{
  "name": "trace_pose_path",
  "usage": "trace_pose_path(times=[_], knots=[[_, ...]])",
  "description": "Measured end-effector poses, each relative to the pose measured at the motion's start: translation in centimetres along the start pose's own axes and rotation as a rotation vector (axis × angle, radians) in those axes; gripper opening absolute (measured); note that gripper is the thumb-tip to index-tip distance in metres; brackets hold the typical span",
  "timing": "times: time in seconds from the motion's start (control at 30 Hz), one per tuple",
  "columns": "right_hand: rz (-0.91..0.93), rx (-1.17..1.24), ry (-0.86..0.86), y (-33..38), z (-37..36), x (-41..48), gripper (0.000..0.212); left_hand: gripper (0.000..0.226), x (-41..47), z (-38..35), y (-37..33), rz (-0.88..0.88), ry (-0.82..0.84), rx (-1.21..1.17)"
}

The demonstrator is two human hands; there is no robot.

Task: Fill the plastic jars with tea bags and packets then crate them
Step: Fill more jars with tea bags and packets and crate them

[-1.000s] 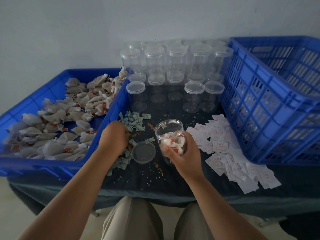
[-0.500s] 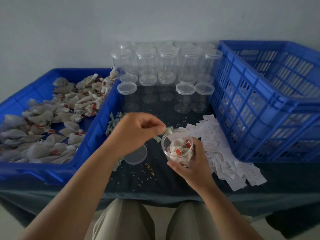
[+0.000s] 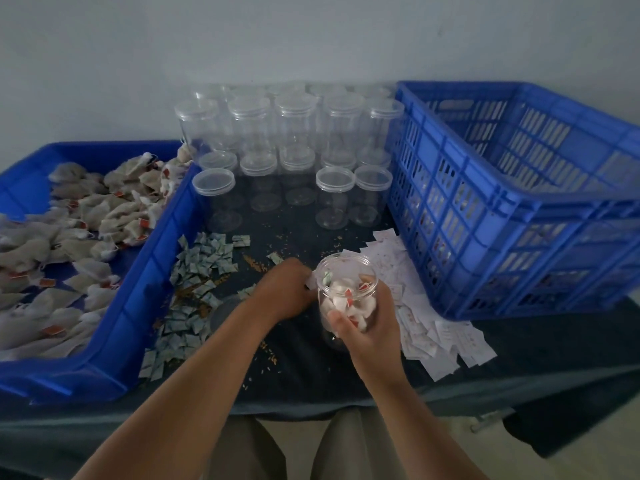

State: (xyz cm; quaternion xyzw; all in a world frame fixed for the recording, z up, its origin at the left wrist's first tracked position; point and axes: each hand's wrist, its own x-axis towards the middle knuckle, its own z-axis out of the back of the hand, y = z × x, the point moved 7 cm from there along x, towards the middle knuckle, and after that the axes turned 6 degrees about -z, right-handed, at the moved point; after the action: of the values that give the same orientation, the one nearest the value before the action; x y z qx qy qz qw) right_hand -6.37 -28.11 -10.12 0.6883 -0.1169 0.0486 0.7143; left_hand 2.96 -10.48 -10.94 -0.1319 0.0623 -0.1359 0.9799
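One packet (image 3: 326, 278) has landed in the jar (image 3: 343, 299) right grip (image 3: 370, 329) clasps; left grip (image 3: 284, 289) unclear.

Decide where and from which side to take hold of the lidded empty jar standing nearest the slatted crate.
Probably by its lid, from above: the jar stands upright, hemmed by the slatted crate on its right, a neighbouring jar on its left and more behind.

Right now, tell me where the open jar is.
Head view, centre front: the open jar is gripped in the right hand, with the left hand beside its rim and white slips to its right.
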Motion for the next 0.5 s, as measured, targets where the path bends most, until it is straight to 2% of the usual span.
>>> trace_pose_path(times=[0.13,0.2,0.27,0.4,0.5], knots=[[-0.033,-0.052,0.005,-0.5,-0.1,0.2,0.06,0.016,1.6,-0.9,0.5,0.025,-0.019,0.081],[-0.041,-0.076,0.017,-0.9,-0.2,0.2,0.065,0.02,1.6,-0.9,1.0,0.086,-0.051,-0.01],[-0.03,-0.098,0.024,-0.9,-0.2,0.3,0.064,0.016,0.7,0.0,1.3,0.158,-0.169,-0.151],[-0.014,-0.103,0.03,-0.8,-0.3,0.4,0.061,0.025,-2.2,3.8,1.7,0.234,-0.396,-0.469],[-0.01,-0.073,0.045,-0.7,-0.5,0.3,0.06,0.003,-4.1,8.0,1.5,0.198,-0.498,-0.565]])
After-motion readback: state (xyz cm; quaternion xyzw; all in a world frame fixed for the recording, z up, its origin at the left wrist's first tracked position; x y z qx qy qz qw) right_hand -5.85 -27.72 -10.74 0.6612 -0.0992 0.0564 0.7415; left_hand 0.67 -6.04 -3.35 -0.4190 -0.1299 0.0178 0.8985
